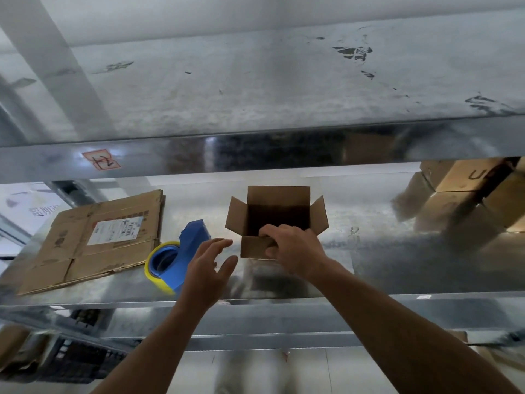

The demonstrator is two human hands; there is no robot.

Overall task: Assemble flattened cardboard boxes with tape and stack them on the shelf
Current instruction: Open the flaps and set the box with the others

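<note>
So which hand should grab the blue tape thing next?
Probably left. The left hand is open beside the tape dispenser, while the right hand is busy holding the box flap.

We are seeing a flat, cool, moderate light that is casting no hard shadows. The metal shelf is throwing back hazy glare and smeared reflections, and a bright spot is glinting on the front lip of the upper shelf. The open box is holding deep shadow inside. At the right edge the stacked boxes are smearing into blur, and the straight shelf edges are bowing toward the corners.
</note>
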